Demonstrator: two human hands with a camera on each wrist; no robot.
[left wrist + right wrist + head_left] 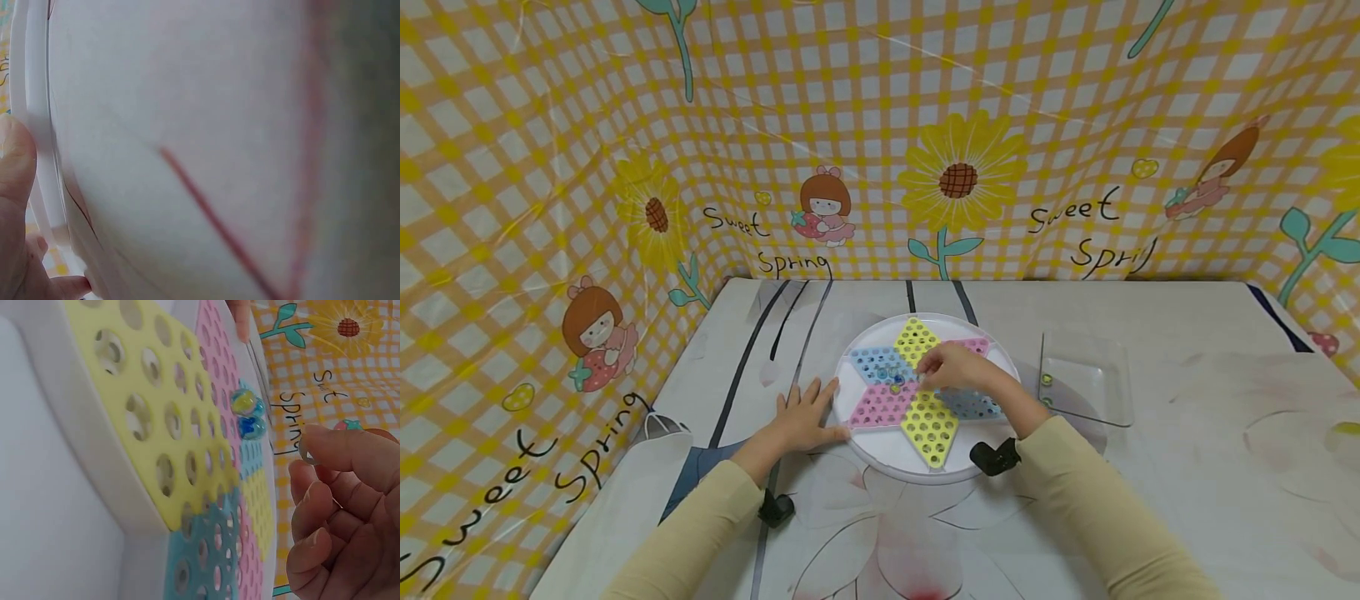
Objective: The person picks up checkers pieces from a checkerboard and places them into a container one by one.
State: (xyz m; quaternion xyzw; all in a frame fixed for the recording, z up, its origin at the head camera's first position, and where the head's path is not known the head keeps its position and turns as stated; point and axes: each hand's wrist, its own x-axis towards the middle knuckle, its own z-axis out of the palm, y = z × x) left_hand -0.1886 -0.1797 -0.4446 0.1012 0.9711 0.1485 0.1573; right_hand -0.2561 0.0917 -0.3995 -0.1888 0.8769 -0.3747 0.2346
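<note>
Sleeves (1108,508) up front, right hand (955,368) pinching a marble (307,449) over the star board (878,452)

Step in hand: looks like seating a marble. Held one is near board centre, off the surface per right wrist view. Board lies on the worktop (1262,475). Cluster of marbles (252,427) sits on the blue section (863,358) left of centre, beside the pink section (880,410). Two more appear in the clear tray (1090,383), right of the board.

Next move, my read: pick a hole, line up, lower, release gently. Neighbours could get knocked; marble likely rolls if dropped off-hole.

Pose: right arm reaches in from the right, thumb and index on the marble, other fingers curled. Left hand (803,418) holds nothing, fingers spread at the board's left edge, thumb by the rim. Can't tell if it's pressing.
</note>
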